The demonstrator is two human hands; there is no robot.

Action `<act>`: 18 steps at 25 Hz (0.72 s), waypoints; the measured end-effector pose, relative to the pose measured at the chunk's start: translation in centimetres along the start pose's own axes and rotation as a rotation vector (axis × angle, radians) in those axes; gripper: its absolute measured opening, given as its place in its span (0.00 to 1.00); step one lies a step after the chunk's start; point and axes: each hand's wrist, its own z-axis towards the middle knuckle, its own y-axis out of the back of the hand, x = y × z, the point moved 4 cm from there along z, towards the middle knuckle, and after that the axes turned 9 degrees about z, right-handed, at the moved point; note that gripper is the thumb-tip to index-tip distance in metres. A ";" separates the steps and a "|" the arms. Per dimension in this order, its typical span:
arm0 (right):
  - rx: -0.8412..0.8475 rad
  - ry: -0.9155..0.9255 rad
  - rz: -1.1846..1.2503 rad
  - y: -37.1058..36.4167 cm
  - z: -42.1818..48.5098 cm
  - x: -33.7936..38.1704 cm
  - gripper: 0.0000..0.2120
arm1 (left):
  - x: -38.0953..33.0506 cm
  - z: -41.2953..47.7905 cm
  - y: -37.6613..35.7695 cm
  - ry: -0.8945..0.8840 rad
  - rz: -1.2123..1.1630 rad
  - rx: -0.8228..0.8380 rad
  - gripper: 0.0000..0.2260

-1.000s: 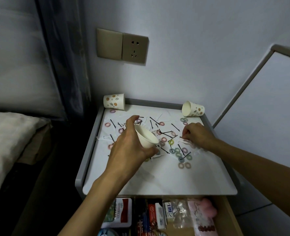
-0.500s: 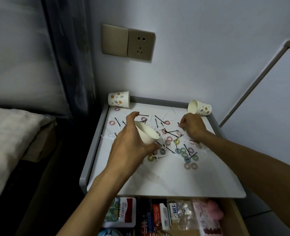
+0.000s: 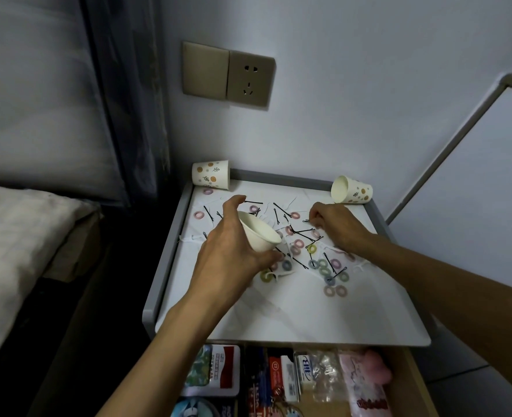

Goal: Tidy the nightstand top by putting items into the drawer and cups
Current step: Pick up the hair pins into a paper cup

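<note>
The left hand (image 3: 230,257) grips a small white paper cup (image 3: 259,234), tilted over the middle of the white nightstand surface (image 3: 279,320). It looks ready to catch the thin black hairpin (image 3: 306,220) that the right hand's (image 3: 337,227) fingers pinch toward the far-right corner.

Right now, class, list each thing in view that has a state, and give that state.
left hand, grips plain cup
plain cup, held tilted
right hand, pinches a hairpin
back-left cup, on its side
back-right cup, on its side
drawer, open
hair ties, scattered loose on nightstand top
</note>
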 end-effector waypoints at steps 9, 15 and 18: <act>0.072 0.070 0.014 -1.0 0.5 0.9 0.04 | 0.0 0.2 -0.2 0.005 0.011 0.005 0.45; -0.063 -0.036 -0.153 1.5 0.0 1.1 0.04 | 0.3 0.2 -0.2 0.003 0.007 0.009 0.44; -0.069 0.008 0.244 4.5 -1.0 3.8 0.05 | 0.2 0.0 -0.3 -0.004 -0.003 0.017 0.45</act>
